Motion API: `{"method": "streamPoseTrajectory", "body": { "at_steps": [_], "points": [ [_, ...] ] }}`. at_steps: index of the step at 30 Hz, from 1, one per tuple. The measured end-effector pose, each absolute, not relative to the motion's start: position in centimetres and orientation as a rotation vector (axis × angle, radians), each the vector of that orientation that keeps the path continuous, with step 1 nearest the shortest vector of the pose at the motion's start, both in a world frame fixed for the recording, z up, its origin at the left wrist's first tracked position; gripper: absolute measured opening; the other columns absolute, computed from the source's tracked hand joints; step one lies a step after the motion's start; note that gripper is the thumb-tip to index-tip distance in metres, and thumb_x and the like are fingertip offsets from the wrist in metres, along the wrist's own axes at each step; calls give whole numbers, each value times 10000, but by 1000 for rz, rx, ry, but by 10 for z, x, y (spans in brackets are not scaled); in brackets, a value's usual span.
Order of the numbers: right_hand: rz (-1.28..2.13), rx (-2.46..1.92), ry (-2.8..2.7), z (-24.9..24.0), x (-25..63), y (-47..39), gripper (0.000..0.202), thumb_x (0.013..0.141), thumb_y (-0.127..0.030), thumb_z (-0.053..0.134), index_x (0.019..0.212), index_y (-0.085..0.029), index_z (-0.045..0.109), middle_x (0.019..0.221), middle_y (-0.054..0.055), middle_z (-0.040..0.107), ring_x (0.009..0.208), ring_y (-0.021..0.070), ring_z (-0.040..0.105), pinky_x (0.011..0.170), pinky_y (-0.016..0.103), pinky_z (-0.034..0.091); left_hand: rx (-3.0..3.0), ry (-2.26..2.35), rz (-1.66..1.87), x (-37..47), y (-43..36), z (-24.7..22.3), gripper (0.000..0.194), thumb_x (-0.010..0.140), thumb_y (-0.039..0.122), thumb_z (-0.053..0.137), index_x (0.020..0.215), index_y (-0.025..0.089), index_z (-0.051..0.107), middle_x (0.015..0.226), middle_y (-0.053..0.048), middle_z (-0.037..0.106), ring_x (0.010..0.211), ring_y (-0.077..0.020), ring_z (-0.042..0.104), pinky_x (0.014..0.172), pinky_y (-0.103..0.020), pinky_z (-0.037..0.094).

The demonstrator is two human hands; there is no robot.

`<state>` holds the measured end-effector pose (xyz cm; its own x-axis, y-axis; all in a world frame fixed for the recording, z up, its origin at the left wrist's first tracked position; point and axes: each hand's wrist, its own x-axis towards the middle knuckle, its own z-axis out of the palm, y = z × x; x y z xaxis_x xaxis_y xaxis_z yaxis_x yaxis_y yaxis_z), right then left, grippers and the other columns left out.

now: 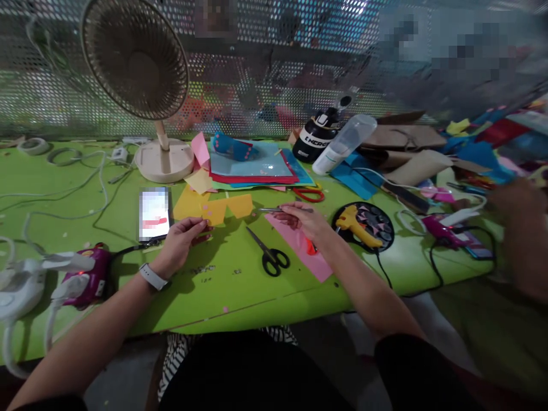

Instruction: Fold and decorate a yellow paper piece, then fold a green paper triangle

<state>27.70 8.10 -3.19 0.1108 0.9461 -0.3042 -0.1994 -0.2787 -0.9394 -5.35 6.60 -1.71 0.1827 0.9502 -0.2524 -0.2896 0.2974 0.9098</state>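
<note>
Between the fingertips of my left hand is a yellow-orange paper cutout shaped like a pair of glasses, with small pink dots on its left part. My right hand pinches slim metal tweezers, whose tip points left, close to the cutout's right end. Below the cutout, black scissors lie on the green table. A pink paper sheet with a small red-orange piece on it lies under my right hand and forearm. A yellow sheet lies behind the cutout.
A lit phone and purple power strip lie left, below a fan. Coloured paper stands stacked behind, near a black bottle. A yellow glue gun rests on a black dish, right. A blurred person's arm shows far right.
</note>
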Motion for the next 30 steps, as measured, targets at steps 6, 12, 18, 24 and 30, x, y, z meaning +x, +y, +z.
{"method": "streamPoseTrajectory", "body": {
  "at_steps": [6,12,18,24,30],
  "points": [
    [1356,-1363,-926,-29,277,78,195,696,-273,823,810,-167,705,756,57,769,663,144,736,595,186,589,834,988,1039,-55,67,-18,276,658,312,852,837,158,708,886,-24,725,828,-140,686,748,-256,565],
    [1303,-1349,-1105,-30,276,73,353,644,-377,856,878,-159,705,738,61,761,679,165,738,609,219,595,831,993,1042,-54,67,-18,275,654,305,850,841,159,711,889,-26,725,826,-142,685,741,-254,564],
    [1311,-1364,-1192,-24,277,69,363,644,-380,851,898,-163,707,807,67,766,723,169,739,717,285,616,839,1006,1033,-55,67,-19,259,675,301,834,852,156,712,902,-32,723,841,-146,682,777,-273,561],
    [1258,-1300,-1245,-25,275,68,416,669,-408,829,995,-181,703,917,83,769,831,198,742,801,334,610,842,975,1041,-55,67,-21,253,675,298,837,845,155,715,889,-28,719,842,-142,682,768,-259,562],
    [1167,-1312,-1161,-18,285,66,440,671,-398,828,1036,-196,691,804,48,771,755,185,744,672,259,598,830,960,1052,-54,65,-21,253,673,291,839,837,151,706,861,-29,723,810,-140,685,764,-267,561]
  ]
}}
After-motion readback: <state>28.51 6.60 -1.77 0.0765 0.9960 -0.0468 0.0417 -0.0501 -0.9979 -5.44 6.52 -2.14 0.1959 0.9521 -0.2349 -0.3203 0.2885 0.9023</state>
